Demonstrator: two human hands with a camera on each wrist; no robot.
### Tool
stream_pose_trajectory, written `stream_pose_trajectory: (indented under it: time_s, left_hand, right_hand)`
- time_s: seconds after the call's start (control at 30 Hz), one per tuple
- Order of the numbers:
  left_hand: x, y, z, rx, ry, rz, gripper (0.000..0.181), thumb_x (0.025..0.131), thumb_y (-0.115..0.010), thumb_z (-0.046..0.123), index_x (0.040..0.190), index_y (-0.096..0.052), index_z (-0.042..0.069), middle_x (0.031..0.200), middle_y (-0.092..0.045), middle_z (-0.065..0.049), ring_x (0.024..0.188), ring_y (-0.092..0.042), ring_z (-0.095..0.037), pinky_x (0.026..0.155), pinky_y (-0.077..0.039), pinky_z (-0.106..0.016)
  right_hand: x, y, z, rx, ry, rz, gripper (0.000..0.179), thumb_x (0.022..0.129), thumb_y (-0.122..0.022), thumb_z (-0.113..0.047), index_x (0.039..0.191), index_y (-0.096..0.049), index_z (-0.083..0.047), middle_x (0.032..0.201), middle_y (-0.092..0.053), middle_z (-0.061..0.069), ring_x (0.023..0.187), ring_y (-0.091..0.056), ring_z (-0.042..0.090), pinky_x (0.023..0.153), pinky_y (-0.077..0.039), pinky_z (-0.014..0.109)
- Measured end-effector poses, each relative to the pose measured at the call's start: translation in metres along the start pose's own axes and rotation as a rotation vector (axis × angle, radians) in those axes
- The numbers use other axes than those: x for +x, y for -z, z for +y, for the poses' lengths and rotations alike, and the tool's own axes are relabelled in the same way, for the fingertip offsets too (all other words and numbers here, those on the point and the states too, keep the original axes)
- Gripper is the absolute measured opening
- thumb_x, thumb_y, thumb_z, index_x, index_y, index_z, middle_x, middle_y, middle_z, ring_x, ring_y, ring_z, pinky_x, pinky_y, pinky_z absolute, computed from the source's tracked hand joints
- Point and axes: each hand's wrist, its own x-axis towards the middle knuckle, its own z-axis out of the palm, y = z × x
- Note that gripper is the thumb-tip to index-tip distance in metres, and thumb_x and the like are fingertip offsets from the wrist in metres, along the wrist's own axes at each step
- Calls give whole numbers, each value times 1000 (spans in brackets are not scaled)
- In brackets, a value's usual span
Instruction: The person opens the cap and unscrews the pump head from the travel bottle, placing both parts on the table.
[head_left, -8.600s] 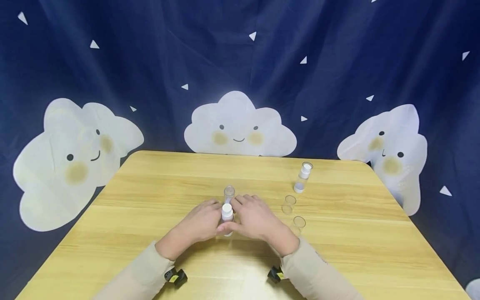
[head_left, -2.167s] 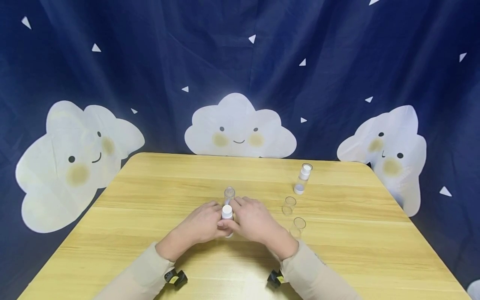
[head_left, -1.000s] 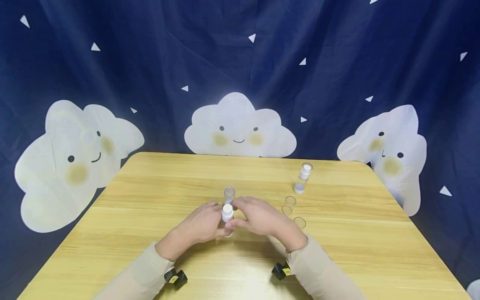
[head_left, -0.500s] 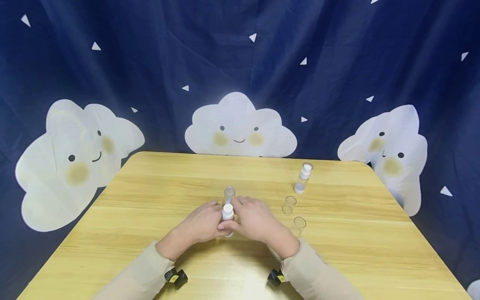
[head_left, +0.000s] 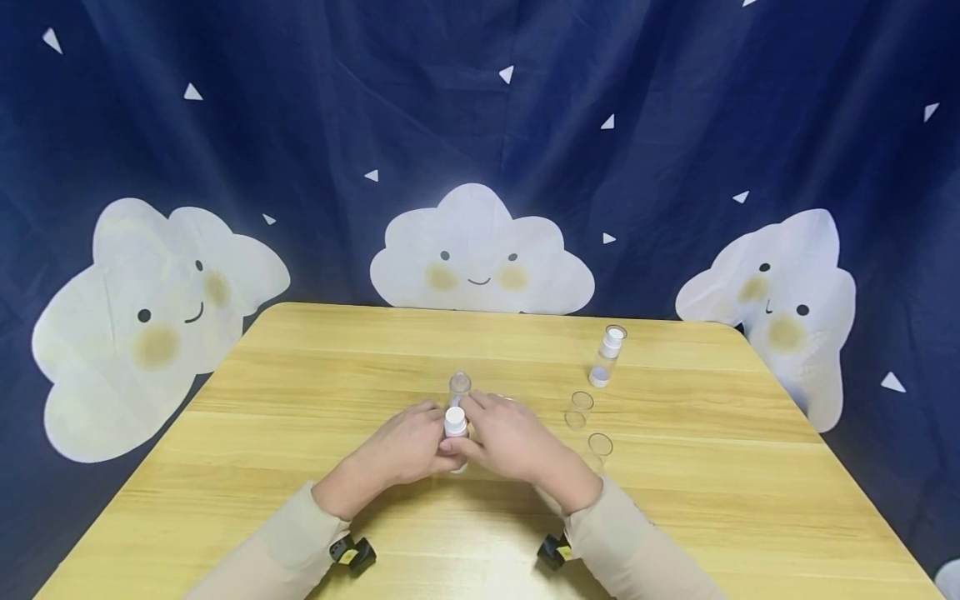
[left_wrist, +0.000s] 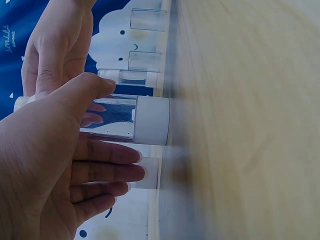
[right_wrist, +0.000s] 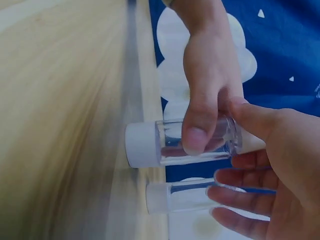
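Note:
A small clear bottle (right_wrist: pixel 172 144) with a white base and a white top (head_left: pixel 455 418) stands upright before me, its base close over the table. My left hand (head_left: pixel 402 446) grips its clear body between thumb and fingers; the other fingers extend loosely. Higher up, at the collar under the white top, my right hand (head_left: pixel 513 437) pinches it with thumb and forefinger, remaining fingers slightly bent. Just behind stands a second clear bottle (head_left: pixel 460 385) with a white base (right_wrist: pixel 157 198), partly hidden by the hands in the head view.
To the right stand two clear open cylinders (head_left: pixel 579 410), (left_wrist: pixel 148 19), the nearer one partly behind my right wrist. Farther back right is another clear bottle (head_left: pixel 606 357) with white parts inside. A dark blue curtain (head_left: pixel 480 108) with clouds hangs behind the wooden table (head_left: pixel 337 350).
About a second ago my right hand was shifted right, its fingers looser around the bottle; it has come back left onto the collar. My left hand and the other bottles stay in place.

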Motion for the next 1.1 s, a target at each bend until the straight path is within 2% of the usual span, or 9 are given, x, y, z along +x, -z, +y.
stream_pose_trajectory:
  time_s: [0.2,0.37,0.5,0.63,0.73,0.83,0.97,1.1]
  left_hand:
    - [0,0,1,-20,25,-20,27,88,-63,47,84,-60,21,85,-62,5,86,-55,-16,85,-48,-33]
    - [1,-1,1,-43,51,-37,32,88,-64,49,94,-64,17,92,-66,2,89,-57,-17,88,-49,-35]
    - [0,-1,0,-50,34,-28,37,88,-65,48,101,-67,14,93,-68,2,89,-58,-17,88,-49,-35]
    - [0,-1,0,-54,37,-23,36,88,-66,49,97,-67,14,88,-66,4,84,-56,-15,85,-49,-34]
    - [0,-2,0,-58,43,-29,36,87,-67,50,96,-67,15,85,-64,5,82,-54,-14,83,-49,-34]
    - [0,-1,0,-58,35,-33,37,88,-67,50,100,-68,15,86,-64,4,82,-54,-15,83,-49,-34]
    - [0,-1,0,-55,32,-36,37,90,-64,51,101,-68,15,88,-66,3,84,-55,-15,84,-50,-34]
    - [-1,-1,0,-57,34,-39,36,91,-62,52,98,-68,17,87,-64,4,84,-55,-15,84,-49,-34]
  right_hand:
    - [0,4,7,103,26,-55,45,96,-54,-52,122,-55,-15,114,-63,4,101,-63,22,83,-53,40]
    - [1,6,13,208,60,-79,37,96,-59,-45,118,-57,-15,110,-62,-3,100,-62,17,85,-51,33]
    - [1,8,15,291,64,-103,32,96,-61,-41,116,-58,-16,109,-63,-4,99,-63,19,85,-51,31]
    - [1,9,16,341,71,-111,30,96,-62,-38,117,-58,-17,109,-64,-4,101,-63,18,86,-51,32]
    - [1,9,18,348,79,-120,31,96,-61,-40,117,-59,-17,108,-64,-6,101,-63,15,87,-50,31]
    - [0,9,20,327,61,-127,40,96,-59,-46,123,-58,-16,112,-64,-5,105,-62,15,90,-50,32]
    - [-1,11,20,259,30,-106,54,93,-57,-55,129,-58,-14,118,-63,-2,110,-60,15,92,-49,34]
    - [-2,12,18,191,14,-66,56,91,-55,-61,125,-59,-16,117,-63,-3,107,-60,14,89,-50,34]
